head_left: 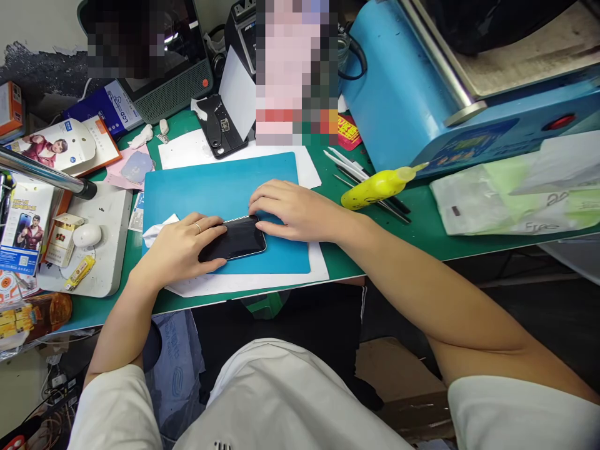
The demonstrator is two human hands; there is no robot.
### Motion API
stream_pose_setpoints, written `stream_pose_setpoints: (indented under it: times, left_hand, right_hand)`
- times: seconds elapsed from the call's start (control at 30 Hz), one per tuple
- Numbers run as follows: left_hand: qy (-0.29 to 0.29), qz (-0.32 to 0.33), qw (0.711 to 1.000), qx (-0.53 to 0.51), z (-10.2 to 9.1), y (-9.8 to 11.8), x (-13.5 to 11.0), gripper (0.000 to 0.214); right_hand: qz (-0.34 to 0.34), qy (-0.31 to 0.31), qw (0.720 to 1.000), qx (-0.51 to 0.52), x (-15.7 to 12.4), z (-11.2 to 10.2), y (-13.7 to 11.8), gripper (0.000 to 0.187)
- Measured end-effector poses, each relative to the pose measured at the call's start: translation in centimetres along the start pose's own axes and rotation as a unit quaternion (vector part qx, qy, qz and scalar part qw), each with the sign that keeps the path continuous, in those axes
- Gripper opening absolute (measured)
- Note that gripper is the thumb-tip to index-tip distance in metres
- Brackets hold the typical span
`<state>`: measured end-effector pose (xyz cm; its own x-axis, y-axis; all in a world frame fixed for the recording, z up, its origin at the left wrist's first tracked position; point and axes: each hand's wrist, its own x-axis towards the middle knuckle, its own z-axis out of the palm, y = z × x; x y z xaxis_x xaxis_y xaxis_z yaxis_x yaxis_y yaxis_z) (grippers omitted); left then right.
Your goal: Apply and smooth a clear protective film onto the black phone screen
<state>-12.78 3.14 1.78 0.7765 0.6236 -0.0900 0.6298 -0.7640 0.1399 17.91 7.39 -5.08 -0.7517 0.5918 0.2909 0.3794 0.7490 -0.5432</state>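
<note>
A black phone (240, 239) lies face up on a blue mat (220, 181) on the green bench. My left hand (180, 249), with a ring on one finger, rests over the phone's left end, fingers curled round it and a thumb along its near edge. My right hand (293, 209) lies at the phone's right end, fingers bent, their tips pressing on its top edge. A crumpled white wipe (157, 228) sits just left of my left hand.
A yellow squeeze bottle (375, 185) and thin tools (356, 172) lie to the right, before a blue machine (422, 94). A black phone case (220, 128) lies behind the mat. Boxes, a white pad (110, 215) and a lamp arm (42, 172) crowd the left.
</note>
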Motion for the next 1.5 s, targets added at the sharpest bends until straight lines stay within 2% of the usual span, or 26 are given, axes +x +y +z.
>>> stream_pose_setpoints:
  times: [0.17,0.3,0.43,0.9,1.17,1.33,1.37,1.5]
  left_hand:
    - [0.007,0.004,1.000,-0.001,0.05,0.01,0.03,0.047]
    - [0.005,0.002,1.000,0.000,0.03,0.05,0.07,0.046]
    - [-0.005,-0.009,1.000,-0.005,-0.01,0.10,0.11,0.047]
    - [-0.005,-0.012,1.000,-0.002,-0.02,0.10,0.12,0.048]
    - [-0.001,-0.003,1.000,0.011,-0.09,0.16,0.17,0.050]
    - [-0.006,-0.014,1.000,-0.003,-0.12,0.19,0.15,0.049]
    - [-0.006,-0.015,1.000,-0.004,-0.10,0.19,0.15,0.049]
    - [-0.006,-0.012,1.000,-0.001,0.02,0.19,0.15,0.050]
  right_hand:
    - [-0.009,0.047,0.997,-0.055,0.00,-0.27,-0.05,0.030]
    - [-0.052,0.068,0.992,-0.088,-0.12,-0.26,0.09,0.026]
    - [-0.077,0.051,0.991,-0.100,-0.25,-0.23,0.16,0.024]
    - [-0.050,0.043,0.994,-0.085,-0.19,-0.24,0.33,0.031]
    - [-0.070,0.024,0.994,-0.083,-0.09,-0.36,0.18,0.033]
    - [-0.034,0.010,0.999,-0.036,-0.24,-0.31,0.09,0.034]
    - [-0.026,0.004,0.999,-0.025,-0.29,-0.29,0.11,0.039]
    - [-0.014,-0.047,0.999,0.004,-0.43,-0.24,0.31,0.079]
